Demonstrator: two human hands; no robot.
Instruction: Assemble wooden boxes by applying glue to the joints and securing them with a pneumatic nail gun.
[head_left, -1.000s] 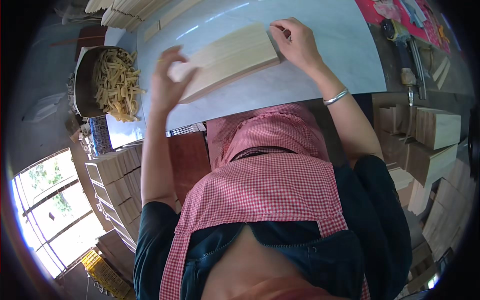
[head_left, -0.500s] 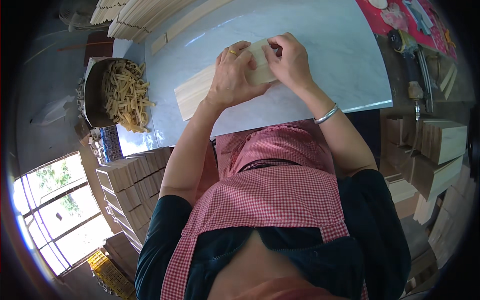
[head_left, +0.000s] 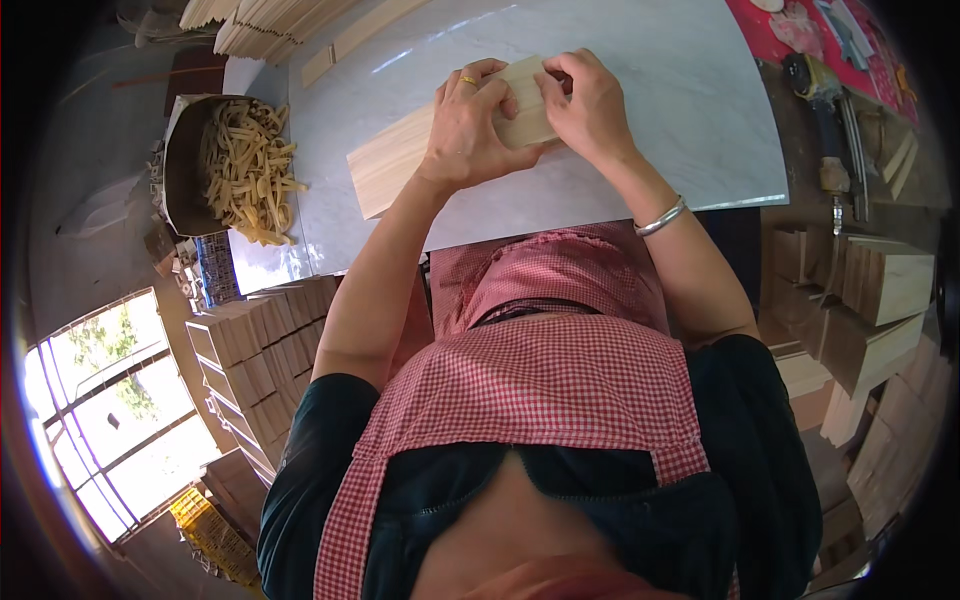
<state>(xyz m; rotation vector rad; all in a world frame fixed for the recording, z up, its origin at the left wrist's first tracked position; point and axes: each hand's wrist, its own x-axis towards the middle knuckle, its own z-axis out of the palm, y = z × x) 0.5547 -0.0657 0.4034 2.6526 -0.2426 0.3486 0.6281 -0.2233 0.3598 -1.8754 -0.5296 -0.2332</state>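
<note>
Presently, board (head_left: 393, 155) clasped by left hand (head_left: 468, 128); its two-o'clock end touched by curled right hand (head_left: 592, 108), pinch not discernible.

Window (head_left: 128, 410): lower left of the frame, dark-barred, glaring white with some green outside
Table (head_left: 680, 130): top centre, pale, grey-veined, glossy, streaked with reflected light
Grey surface (head_left: 75, 260): far left, dim (floor or wall, hard to tell)
Red covering (head_left: 745, 25): upper right corner

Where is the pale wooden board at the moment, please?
In the head view, the pale wooden board is upper centre on the marbled tabletop, the left hand across it and the right hand at its right end.
</note>
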